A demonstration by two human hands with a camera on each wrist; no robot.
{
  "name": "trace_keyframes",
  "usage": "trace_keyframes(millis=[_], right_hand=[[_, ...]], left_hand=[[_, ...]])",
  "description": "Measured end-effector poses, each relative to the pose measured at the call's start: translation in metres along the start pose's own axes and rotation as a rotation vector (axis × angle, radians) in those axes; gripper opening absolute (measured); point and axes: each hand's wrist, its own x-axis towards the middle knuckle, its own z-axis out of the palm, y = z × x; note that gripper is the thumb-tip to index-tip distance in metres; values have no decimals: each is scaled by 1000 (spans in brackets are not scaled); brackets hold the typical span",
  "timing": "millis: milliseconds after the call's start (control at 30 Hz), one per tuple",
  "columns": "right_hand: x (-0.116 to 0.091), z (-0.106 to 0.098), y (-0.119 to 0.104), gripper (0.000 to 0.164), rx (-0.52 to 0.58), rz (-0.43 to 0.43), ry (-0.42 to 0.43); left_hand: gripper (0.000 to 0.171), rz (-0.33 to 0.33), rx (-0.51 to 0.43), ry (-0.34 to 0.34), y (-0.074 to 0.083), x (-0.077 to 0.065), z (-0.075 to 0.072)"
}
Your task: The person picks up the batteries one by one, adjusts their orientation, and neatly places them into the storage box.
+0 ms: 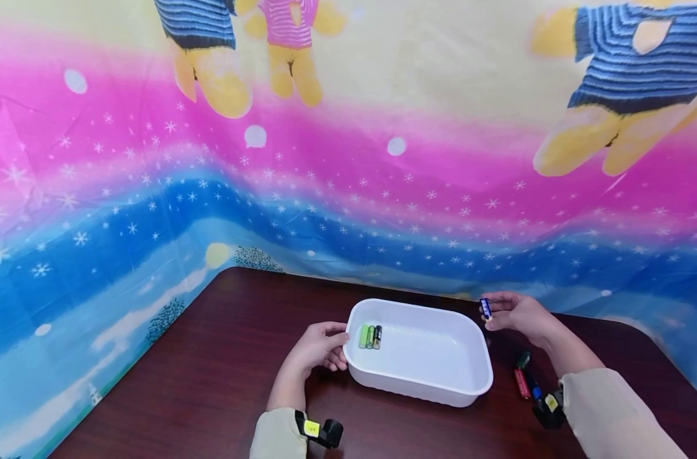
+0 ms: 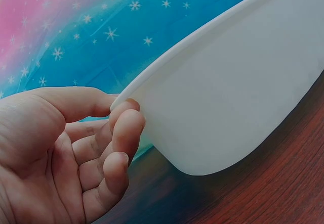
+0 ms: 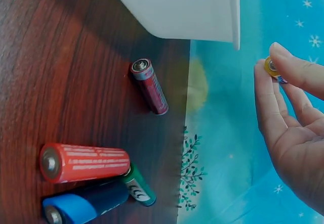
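Observation:
A white plastic basin (image 1: 417,376) stands on the dark wooden table. My left hand (image 1: 320,347) pinches its left rim between thumb and fingers, as the left wrist view shows close up. Inside, at the left end, three batteries (image 1: 370,336) lie side by side, green and dark. Just beyond the basin's right rim, my right hand (image 1: 517,315) pinches a blue battery (image 1: 486,309) between thumb and fingertips, raised above the table. Its yellow end faces the camera in the right wrist view.
Right of the basin lie a red battery (image 3: 86,162), a blue battery (image 3: 86,201) and a green battery (image 3: 139,186), close together. A dark red battery (image 3: 150,86) lies apart, nearer the basin. A printed cloth (image 1: 337,178) hangs behind the table (image 1: 211,382).

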Motion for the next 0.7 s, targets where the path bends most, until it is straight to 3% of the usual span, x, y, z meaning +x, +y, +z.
trace_keyframes(millis=[700], right_hand=[[5,15,-24,67,50,-34,-33]], left_hand=[[40,-16,-1,12,-4,3,-1]])
